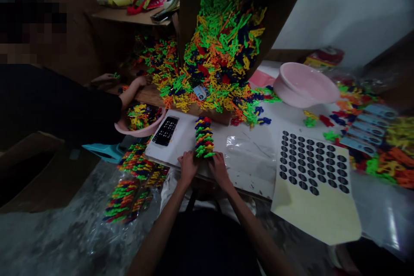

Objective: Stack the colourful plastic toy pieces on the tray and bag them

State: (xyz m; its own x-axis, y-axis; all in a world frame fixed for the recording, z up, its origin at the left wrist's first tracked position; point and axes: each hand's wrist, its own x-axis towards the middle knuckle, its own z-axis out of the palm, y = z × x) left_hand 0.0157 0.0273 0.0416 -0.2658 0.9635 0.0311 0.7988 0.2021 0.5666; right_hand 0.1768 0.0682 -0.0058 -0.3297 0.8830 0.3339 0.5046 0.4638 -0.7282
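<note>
A neat row of small coloured plastic pieces (204,136), green, yellow, orange, red and blue, lies on the white tabletop (181,138) in front of me. My left hand (188,166) is closed at the left of its near end. My right hand (217,166) is closed at the right of that same end, its fingers against the lowest green piece. The fingertips are partly hidden. Just right of the row, a clear plastic bag (249,150) lies flat. A sheet of round black stickers (312,189) rests further right, with gaps where stickers are gone.
A large heap of loose pieces (220,51) spills from the back. A pink basin (305,84) and blue cards (367,131) stand right. Left, a co-worker's arm (131,92) reaches over a pink bowl (139,129) of pieces. Bagged rows (121,200) lie on the floor.
</note>
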